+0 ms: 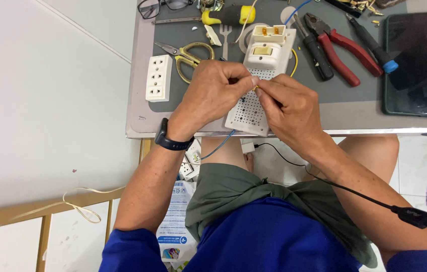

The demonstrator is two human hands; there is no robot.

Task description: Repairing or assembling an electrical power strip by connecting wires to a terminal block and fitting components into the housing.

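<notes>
Pinching a thin yellow wire (256, 87), your left hand (213, 93) and right hand (291, 108) meet fingertip to fingertip over the white perforated board (246, 113) at the table's (138, 100) near edge. Wire looks light, springy, likely to slip; grip close to its end. Board seems rigid plastic, light, overhanging slightly. Switch block (263, 55) sits just behind your knuckles. Scissors (188, 54) and white socket (158, 78) lie left; red pliers (342, 50), screwdriver (372, 43) and dark phone (417, 63) lie right, well apart. A blue wire (221, 143) trails off below.

A dark phone screen (416, 63) lies at the table's right edge (blank); a blue-and-white printed package (175, 221) lies below.
</notes>
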